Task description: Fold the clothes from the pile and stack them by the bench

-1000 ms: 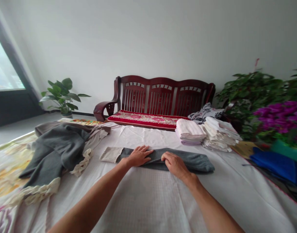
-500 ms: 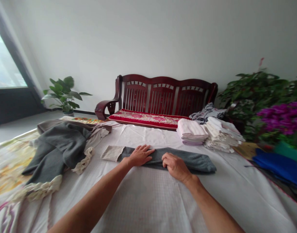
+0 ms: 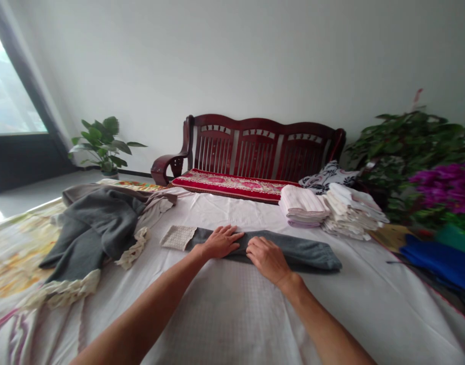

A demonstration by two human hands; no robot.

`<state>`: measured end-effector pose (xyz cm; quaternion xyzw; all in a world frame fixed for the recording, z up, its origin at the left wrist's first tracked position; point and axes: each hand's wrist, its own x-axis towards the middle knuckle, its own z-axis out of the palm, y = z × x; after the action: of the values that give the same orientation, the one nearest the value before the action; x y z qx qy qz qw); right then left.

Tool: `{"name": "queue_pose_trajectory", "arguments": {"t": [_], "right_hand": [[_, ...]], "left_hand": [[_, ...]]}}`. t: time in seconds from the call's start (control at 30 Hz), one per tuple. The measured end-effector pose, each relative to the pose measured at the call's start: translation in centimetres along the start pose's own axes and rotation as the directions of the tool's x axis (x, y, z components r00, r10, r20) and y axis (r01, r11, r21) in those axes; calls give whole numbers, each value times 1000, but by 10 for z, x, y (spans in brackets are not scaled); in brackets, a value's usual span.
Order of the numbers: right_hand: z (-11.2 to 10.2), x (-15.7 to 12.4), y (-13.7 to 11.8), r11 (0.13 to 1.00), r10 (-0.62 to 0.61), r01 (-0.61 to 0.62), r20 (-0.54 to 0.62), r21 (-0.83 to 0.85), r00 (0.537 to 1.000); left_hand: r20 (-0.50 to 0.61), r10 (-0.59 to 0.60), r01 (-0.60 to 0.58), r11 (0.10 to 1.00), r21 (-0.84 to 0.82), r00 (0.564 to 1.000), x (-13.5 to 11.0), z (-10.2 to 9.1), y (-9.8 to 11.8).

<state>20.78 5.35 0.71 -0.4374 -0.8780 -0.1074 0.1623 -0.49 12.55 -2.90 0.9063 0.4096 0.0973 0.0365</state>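
Note:
A long folded grey towel (image 3: 308, 251) lies across the white sheet (image 3: 236, 314) in front of me. My left hand (image 3: 219, 242) rests flat on its left part, fingers stretched out. My right hand (image 3: 266, 257) presses on the towel's middle, fingers curled down over its near edge. The towel's cream waffle end (image 3: 177, 237) sticks out to the left.
A heap of grey and cream cloths (image 3: 91, 230) lies at the left. Two stacks of folded white towels (image 3: 333, 210) stand at the back right. Behind are a red wooden bench (image 3: 255, 157), potted plants (image 3: 407, 152) and a blue cloth (image 3: 437, 258).
My right hand has slid a little to the left along the towel, closer to my left hand. The view has shifted slightly.

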Motion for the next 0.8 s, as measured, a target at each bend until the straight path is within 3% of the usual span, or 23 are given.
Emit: {"name": "queue_pose_trajectory", "arguments": {"t": [0.2, 0.43, 0.8], "right_hand": [[-3, 3, -7, 996, -2, -4, -64, -92, 998], [-2, -2, -6, 996, -63, 50, -180, -76, 982], [1, -10, -8, 989, -148, 138, -234, -59, 961]], "left_hand": [[3, -11, 11, 1000, 5, 1000, 1, 1, 0], [24, 2, -3, 1000, 22, 1000, 2, 0, -2], [63, -9, 10, 1000, -9, 998, 1, -7, 1]]}}
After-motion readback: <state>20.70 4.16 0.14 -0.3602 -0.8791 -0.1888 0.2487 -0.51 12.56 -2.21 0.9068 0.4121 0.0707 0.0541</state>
